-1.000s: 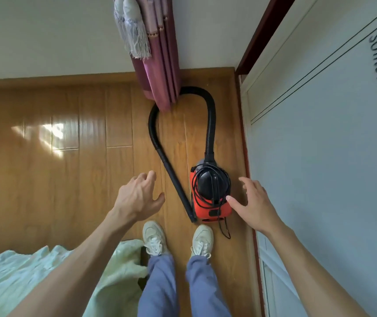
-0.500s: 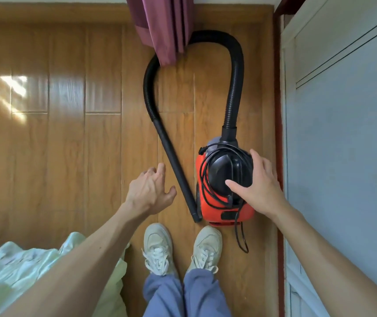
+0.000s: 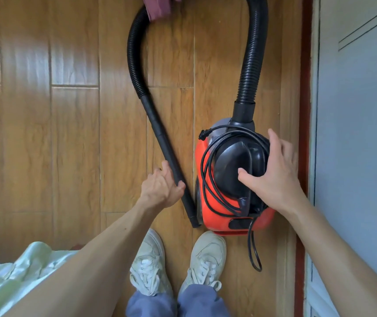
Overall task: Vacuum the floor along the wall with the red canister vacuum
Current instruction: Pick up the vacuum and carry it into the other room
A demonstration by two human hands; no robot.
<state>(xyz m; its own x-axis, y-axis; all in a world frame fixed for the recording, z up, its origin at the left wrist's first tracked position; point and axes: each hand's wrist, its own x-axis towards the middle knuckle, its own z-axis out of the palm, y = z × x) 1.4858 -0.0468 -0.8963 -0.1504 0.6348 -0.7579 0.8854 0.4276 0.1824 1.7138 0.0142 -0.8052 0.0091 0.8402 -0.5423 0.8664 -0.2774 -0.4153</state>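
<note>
**A:** Canister [image 3: 217, 221] position?

**B:** It's on the wooden floor [image 3: 75, 133], toward 3 o'clock in view and just beside the grey panel [image 3: 354, 133]. The cord [image 3: 205, 170] is wound loosely over its black top.

**A:** What changed?

**B:** Both hands have landed. Half a second ago the left hand [image 3: 160, 188] hovered open; now its fingers are curled round the black wand [image 3: 160, 138], at 9 o'clock from the canister. The right hand [image 3: 276, 175] lies spread on the black top with fingers straight, not yet closed. I can't tell from above whether the wand has left the floor.

**A:** Meaning?

**B:** Pick-up stage, I'd judge. The hose [image 3: 250, 65] loops toward 12 o'clock and no cleaning has begun. The cord likely needs unwinding first.
</note>
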